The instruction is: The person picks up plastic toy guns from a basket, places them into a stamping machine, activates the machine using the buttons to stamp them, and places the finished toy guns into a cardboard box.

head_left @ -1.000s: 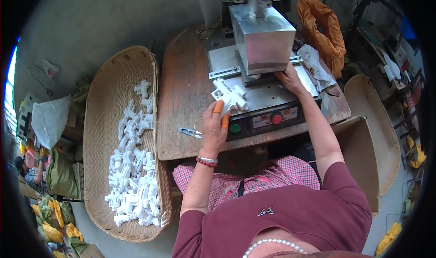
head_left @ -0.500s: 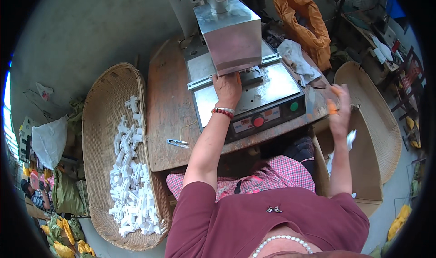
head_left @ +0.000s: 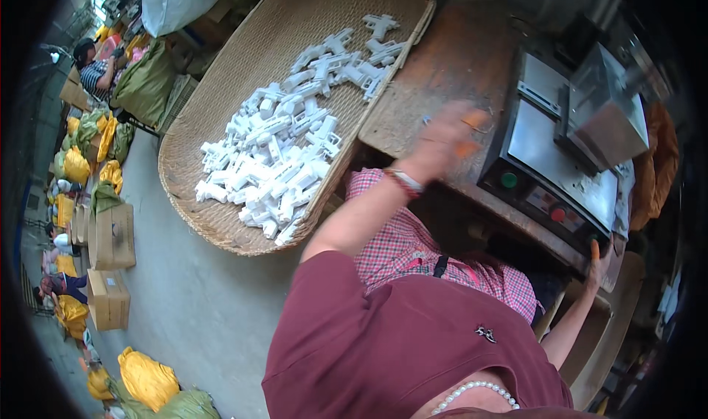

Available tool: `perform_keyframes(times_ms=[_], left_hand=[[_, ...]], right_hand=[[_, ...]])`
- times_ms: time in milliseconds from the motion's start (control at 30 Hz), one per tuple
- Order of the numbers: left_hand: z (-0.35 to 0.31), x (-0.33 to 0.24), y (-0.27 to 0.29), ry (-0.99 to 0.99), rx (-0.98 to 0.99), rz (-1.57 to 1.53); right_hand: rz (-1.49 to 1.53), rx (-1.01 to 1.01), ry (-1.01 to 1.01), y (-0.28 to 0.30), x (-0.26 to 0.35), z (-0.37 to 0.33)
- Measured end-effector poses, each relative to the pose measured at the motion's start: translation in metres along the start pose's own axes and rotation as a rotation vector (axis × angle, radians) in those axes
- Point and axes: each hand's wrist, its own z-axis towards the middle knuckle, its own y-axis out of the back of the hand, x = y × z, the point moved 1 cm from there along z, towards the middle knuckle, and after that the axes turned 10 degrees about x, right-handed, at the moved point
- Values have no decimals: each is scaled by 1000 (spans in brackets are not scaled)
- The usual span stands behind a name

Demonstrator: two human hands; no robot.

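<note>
My left hand (head_left: 442, 140) is over the front left of the wooden table (head_left: 435, 72). It is blurred, with orange-covered fingertips apart and nothing seen between them. Just past it lie small snips (head_left: 426, 119), partly hidden by the hand. My right hand (head_left: 599, 262), also with an orange-covered fingertip, reaches up to the front right corner of the press machine (head_left: 546, 135), fingers stretched out. Above the machine's plate hangs a shiny metal block (head_left: 608, 113). White pistol-shaped plastic pieces (head_left: 273, 146) fill much of the woven basket (head_left: 184, 135) at left.
The machine's front bears a green button (head_left: 509, 180) and a red knob (head_left: 558, 215). A cardboard box (head_left: 582, 323) stands low at right, by an orange sack (head_left: 655, 172). Cartons (head_left: 110, 238), yellow sacks (head_left: 147, 378) and a seated person (head_left: 99, 72) are farther left.
The view has turned left. My left hand has come out from beneath the metal block toward the basket side. My right hand has moved from above the cardboard box to the machine's front corner.
</note>
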Motion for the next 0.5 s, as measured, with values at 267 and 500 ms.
perform_keyframes(times_ms=[267, 500], left_hand=[[-193, 194, 160, 933, 960, 340], [-18, 71, 162, 782, -93, 56]], right_hand=[[-207, -224, -157, 3, 26, -5], [-312, -254, 162, -22, 140, 9]])
